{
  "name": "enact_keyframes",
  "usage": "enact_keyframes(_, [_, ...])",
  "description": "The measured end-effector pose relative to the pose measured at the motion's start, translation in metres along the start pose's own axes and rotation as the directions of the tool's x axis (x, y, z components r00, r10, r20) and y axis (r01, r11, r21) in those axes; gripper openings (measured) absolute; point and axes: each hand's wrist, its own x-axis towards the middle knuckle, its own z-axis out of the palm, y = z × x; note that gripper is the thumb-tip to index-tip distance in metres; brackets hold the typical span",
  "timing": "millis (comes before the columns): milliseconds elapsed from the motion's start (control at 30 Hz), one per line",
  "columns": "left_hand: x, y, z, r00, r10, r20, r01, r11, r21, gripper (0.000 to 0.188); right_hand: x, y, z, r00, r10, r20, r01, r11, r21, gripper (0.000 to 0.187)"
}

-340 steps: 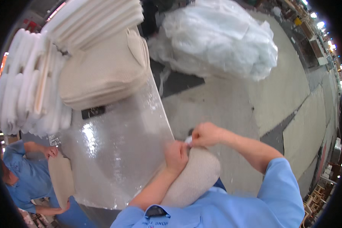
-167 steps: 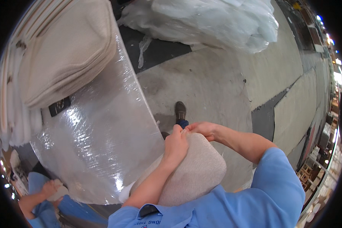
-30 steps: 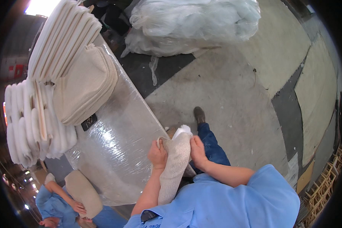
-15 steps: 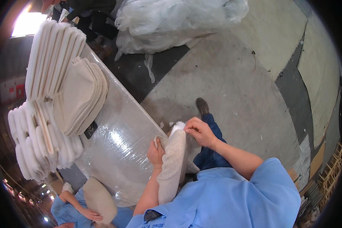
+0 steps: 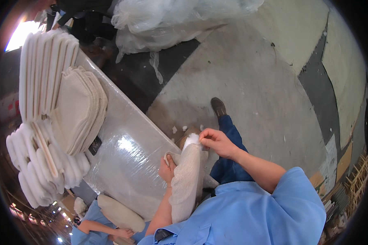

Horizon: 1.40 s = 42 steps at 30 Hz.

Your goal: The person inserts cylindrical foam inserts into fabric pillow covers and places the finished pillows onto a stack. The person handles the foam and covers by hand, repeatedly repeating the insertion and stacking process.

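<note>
Pinching the cover (image 5: 187,183) at its mouth, right hand (image 5: 201,140); left hand (image 5: 167,168) grips the flap. Cover's beside the table's (image 5: 137,163) right edge. Uneven pull could bunch it, pop filling (image 5: 191,141) out.

Table (image 5: 126,110) at left, covers (image 5: 75,110) stacked upon it, padding (image 5: 47,75) to their left, plastic bundle (image 5: 176,18) on floor (image 5: 253,85) ahead, cushion (image 5: 186,185) between left hand (image 5: 167,169) and right hand (image 5: 217,143).
</note>
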Motion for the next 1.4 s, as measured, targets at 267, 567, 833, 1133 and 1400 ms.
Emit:
enact_keyframes(267, [0.001, 0.016, -0.007, 0.981, -0.173, 0.089, 0.179, 0.981, -0.068, 0.039, -0.012, -0.017, 0.001, 0.992, -0.114, 0.047, 0.119, 0.987, -0.109, 0.015])
enact_keyframes(567, [0.000, 0.018, -0.003, 0.999, -0.047, 0.000, 0.047, 0.997, -0.068, 0.033, 0.007, 0.000, 0.011, 0.999, 0.037, 0.005, -0.037, 0.999, 0.020, 0.011])
enact_keyframes(833, [-0.001, -0.001, -0.007, 0.999, 0.015, 0.044, -0.021, 0.990, 0.137, 0.038, -0.006, 0.020, 0.026, 0.993, 0.037, -0.110, -0.012, 0.976, 0.218, 0.015])
enact_keyframes(1133, [0.015, 0.008, -0.052, 0.811, -0.111, 0.574, 0.353, 0.875, -0.330, 0.049, -0.039, 0.057, 0.041, 0.933, 0.199, -0.301, -0.091, 0.937, 0.337, 0.040])
enact_keyframes(1400, [-0.006, 0.035, -0.039, 0.944, 0.042, 0.326, 0.020, 0.983, -0.185, 0.049, -0.035, 0.044, 0.061, 0.963, 0.232, -0.135, -0.139, 0.860, 0.492, 0.056])
